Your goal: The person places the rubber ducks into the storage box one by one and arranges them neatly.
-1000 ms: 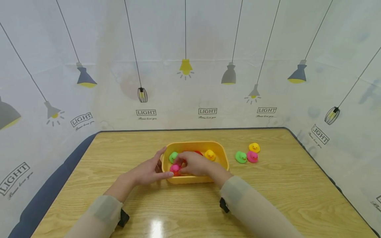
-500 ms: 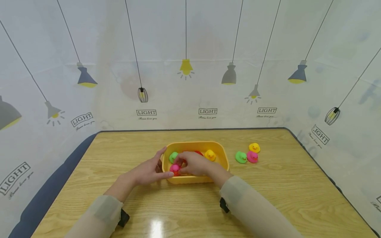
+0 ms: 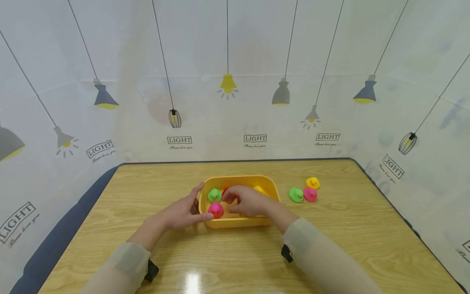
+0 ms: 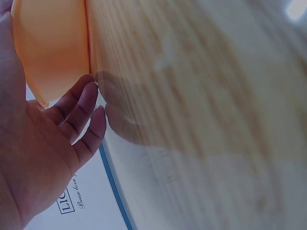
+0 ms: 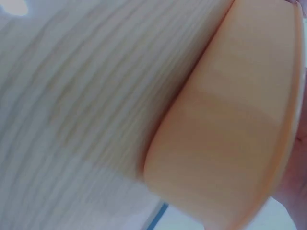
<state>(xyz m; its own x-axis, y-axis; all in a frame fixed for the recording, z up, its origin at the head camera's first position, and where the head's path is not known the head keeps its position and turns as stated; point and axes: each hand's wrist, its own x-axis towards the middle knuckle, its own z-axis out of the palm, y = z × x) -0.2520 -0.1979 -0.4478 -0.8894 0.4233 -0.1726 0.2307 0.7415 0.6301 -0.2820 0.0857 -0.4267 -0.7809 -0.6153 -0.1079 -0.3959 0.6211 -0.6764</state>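
Observation:
In the head view, my left hand (image 3: 181, 210) spans the left corner of a yellow-orange plastic bin (image 3: 235, 222), its thumb lying over the front rim and its index finger along the left end. The left wrist view shows the other fingers (image 4: 86, 105) loosely bent beside the bin's wall. Inside the bin, a pink rubber duck (image 3: 216, 210) sits at the front left, with a green duck (image 3: 214, 195) behind it. My right hand (image 3: 247, 200) hovers inside the bin, just right of the pink duck, with thumb and fingers apart. A red item (image 3: 225, 191) and a yellow duck (image 3: 259, 190) are partly hidden by it.
On the wooden table (image 3: 227, 261), right of the bin, sit a green duck (image 3: 296, 194), a pink duck (image 3: 310, 194) and a yellow duck (image 3: 313, 183). A lamp-patterned curtain (image 3: 205, 81) hangs around the back and sides.
My right hand has let go of the pink duck and shifted slightly right, leaving the duck in the bin's front left. The left hand has stayed at the bin's corner.

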